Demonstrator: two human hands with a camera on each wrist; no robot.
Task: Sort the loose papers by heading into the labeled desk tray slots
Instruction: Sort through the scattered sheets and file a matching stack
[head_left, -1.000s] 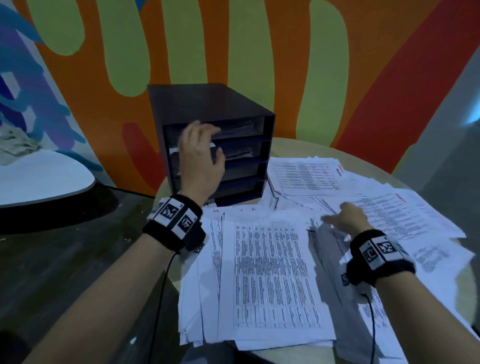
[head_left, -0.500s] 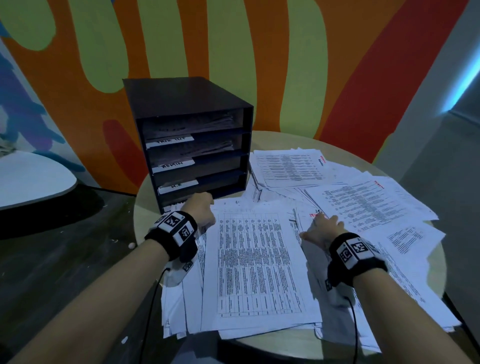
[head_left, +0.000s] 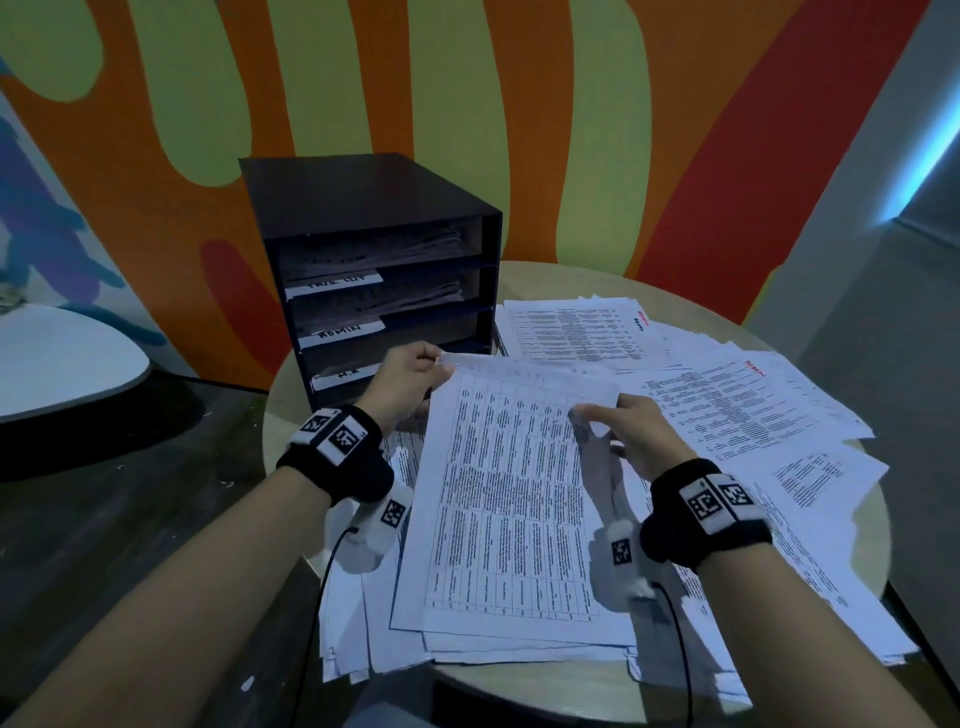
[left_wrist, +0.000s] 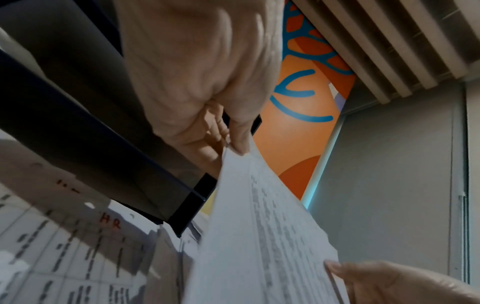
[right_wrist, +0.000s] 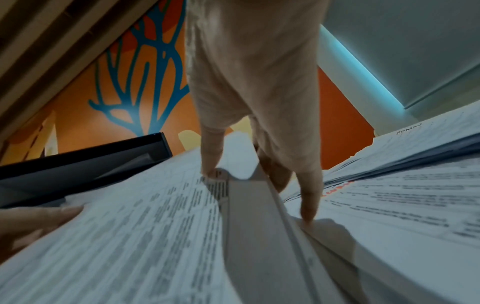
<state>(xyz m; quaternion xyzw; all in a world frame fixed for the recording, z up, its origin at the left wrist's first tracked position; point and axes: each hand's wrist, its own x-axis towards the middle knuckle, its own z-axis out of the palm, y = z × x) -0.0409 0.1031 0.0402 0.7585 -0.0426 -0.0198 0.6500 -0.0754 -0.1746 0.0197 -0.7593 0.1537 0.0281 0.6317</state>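
Note:
A dark desk tray with several stacked slots stands at the back of the round table; white labels mark the slots, one reading ADMIN. Loose printed papers cover the table. My left hand pinches the far left corner of the top sheet, just in front of the tray's lowest slots. My right hand pinches the sheet's far right edge, thumb on top. The sheet's far edge is lifted; its heading is not readable. In the left wrist view a lower sheet shows a red HR heading.
Several sheets with red headings lie spread to the right of the tray. A painted wall rises right behind the table. A white rounded surface sits at the far left, with dark floor between.
My left hand left the tray's slots and came down to the pile. Both hands took the top sheet by its far corners and raised that edge.

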